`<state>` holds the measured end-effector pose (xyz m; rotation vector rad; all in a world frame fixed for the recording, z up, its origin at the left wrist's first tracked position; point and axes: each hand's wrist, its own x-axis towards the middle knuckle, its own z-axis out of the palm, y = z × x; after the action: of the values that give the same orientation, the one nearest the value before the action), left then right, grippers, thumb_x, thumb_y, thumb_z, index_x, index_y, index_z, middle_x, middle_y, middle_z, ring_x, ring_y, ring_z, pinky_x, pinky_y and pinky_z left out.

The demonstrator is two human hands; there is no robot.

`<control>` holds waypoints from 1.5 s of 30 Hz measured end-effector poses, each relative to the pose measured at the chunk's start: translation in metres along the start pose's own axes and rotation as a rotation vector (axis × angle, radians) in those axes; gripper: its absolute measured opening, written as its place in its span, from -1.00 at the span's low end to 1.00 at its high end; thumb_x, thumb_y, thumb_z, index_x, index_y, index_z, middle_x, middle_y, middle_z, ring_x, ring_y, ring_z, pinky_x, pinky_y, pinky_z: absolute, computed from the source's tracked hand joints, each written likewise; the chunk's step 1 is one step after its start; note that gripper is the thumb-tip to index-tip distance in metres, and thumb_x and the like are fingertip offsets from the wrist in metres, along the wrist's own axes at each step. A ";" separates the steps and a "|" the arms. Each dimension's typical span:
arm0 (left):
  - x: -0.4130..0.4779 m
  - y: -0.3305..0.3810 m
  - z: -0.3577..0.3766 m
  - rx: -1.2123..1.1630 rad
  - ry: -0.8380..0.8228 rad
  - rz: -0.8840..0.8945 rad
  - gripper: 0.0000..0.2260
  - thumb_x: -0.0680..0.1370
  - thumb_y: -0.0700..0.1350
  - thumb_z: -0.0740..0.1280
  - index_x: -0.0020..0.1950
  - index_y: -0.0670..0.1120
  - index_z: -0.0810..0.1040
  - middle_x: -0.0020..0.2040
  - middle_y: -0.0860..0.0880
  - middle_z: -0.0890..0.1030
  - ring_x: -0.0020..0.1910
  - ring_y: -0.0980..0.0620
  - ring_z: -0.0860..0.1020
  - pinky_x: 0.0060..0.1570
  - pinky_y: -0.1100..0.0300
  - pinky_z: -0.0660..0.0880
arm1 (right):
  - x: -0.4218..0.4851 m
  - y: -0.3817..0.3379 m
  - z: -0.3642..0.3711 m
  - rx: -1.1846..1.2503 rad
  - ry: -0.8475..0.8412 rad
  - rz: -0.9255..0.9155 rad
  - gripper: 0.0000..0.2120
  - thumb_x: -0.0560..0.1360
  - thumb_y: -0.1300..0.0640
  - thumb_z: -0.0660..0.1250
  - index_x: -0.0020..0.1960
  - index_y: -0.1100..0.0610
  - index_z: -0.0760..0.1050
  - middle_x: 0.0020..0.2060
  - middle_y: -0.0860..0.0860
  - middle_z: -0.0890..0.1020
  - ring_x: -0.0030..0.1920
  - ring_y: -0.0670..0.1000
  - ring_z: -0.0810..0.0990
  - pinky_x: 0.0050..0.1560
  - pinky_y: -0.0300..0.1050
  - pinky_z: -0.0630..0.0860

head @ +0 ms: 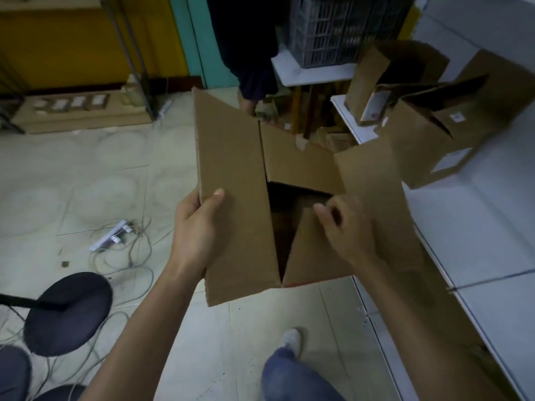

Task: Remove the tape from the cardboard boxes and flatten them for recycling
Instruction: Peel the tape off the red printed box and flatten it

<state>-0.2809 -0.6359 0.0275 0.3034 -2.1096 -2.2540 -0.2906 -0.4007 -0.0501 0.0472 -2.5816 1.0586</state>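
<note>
The open cardboard box (304, 169) is held up in the air over the tiled floor (72, 175), between the person's two bare arms, its flaps splayed outward. Its inside shows as a dark hollow — nothing visible in it. The left hand (197, 227) is closed on the long left flap (231, 183), thumb on top of the card and fingers tucked behind its edge. The right hand (344, 227) sits at the near flap by the opening, fingers curled; it is blurred, so whether it actually pinches the card I cannot tell.

To the right, a white counter (477, 227) carries more boxes (428, 140), open-topped and leaning, some with white labels. Behind them a grey plastic crate (341, 30) stands on a white shelf (307, 70). Another person's dark trouser leg (249, 53) stands just beyond the held box.

On the floor to the left lie loose cables (127, 256) and a small white device (111, 235) — well apart from the box. A dark round stool (68, 314) is near the left forearm. The person's own foot in a white shoe (292, 341) is below the box. The floor directly under the box is bare tile.
</note>
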 end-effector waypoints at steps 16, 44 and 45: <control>0.124 -0.009 0.025 0.500 -0.230 0.212 -0.65 0.53 0.08 0.16 0.18 -0.05 0.55 0.03 -0.02 0.64 0.04 -0.06 0.57 0.03 -0.05 0.54 | 0.087 0.012 0.057 -0.047 -0.500 0.456 0.01 0.30 -0.07 0.55 0.53 0.03 -0.01 0.45 0.10 0.24 0.37 0.13 0.34 0.28 0.13 0.42; 0.269 -0.040 0.007 0.860 -0.471 0.733 -0.66 0.60 -0.04 0.24 0.38 0.09 0.45 -0.21 -0.09 0.62 -0.27 -0.08 0.56 -0.36 0.23 0.29 | 0.160 -0.038 0.056 -0.380 0.661 0.682 -0.74 0.52 -0.13 0.26 -0.21 0.02 0.37 -0.32 -0.06 0.46 -0.24 0.01 0.46 -0.22 -0.14 0.30; 0.268 -0.041 0.008 0.848 -0.468 0.764 -0.65 0.60 -0.08 0.26 0.39 0.06 0.44 -0.12 -0.11 0.64 -0.19 -0.10 0.59 -0.30 0.20 0.37 | 0.158 -0.040 0.048 -0.387 0.668 0.681 -0.72 0.51 -0.14 0.26 -0.22 0.03 0.36 -0.33 -0.06 0.45 -0.25 0.01 0.45 -0.23 -0.15 0.27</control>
<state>-0.5404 -0.6678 -0.0435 -0.9379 -2.6279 -1.0025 -0.4468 -0.4466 -0.0027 -1.1374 -2.1290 0.5735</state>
